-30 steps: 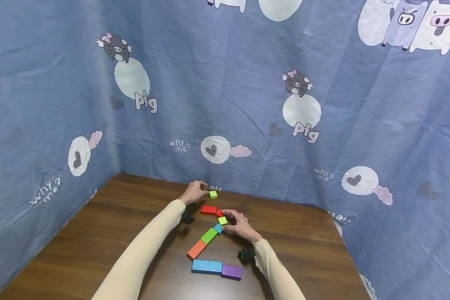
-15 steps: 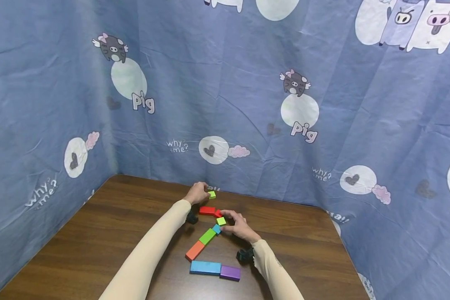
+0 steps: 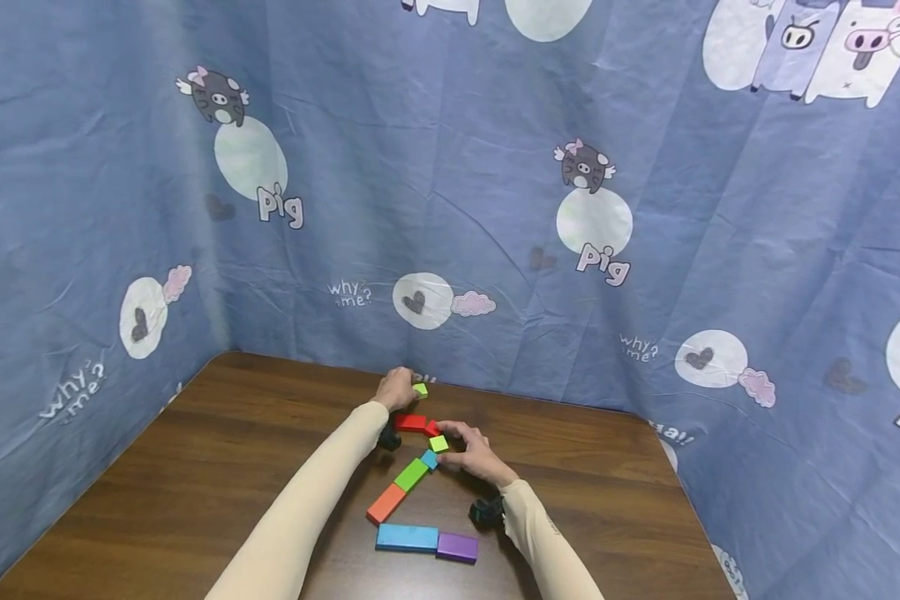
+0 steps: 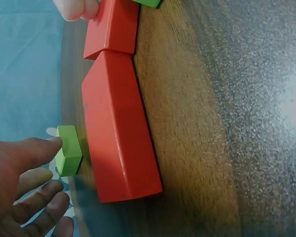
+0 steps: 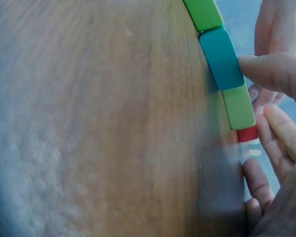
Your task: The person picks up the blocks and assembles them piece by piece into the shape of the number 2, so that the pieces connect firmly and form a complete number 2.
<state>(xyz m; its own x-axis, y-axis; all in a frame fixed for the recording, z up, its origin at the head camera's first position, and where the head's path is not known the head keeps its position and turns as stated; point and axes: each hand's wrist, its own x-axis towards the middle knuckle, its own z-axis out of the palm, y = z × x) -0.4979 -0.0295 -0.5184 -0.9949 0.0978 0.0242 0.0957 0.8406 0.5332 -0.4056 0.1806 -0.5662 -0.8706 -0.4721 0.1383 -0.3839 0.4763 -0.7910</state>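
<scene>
In the head view my left hand (image 3: 396,389) reaches to the table's far edge, beside a small lime-green block (image 4: 69,150). In the left wrist view its thumb tip meets that block's edge, with the other fingers loosely bent. My right hand (image 3: 476,457) rests at the right side of the block row. Its thumb touches the small blue block (image 5: 222,58), and its forefinger reaches the small red block (image 3: 432,428). Between those two sits another lime-green block (image 3: 438,443). A longer red block (image 4: 121,133) adjoins the small red one at the row's far left.
The row runs toward the front through a green block (image 3: 411,475) and an orange block (image 3: 386,503). Nearer stand a long blue block (image 3: 407,537) and a purple block (image 3: 457,547), end to end. A blue patterned curtain (image 3: 435,208) borders the wooden table (image 3: 585,517).
My left hand has moved right, closing the small gap to the lime-green block at the far edge. The right hand stays at the row. The head view has shifted slightly.
</scene>
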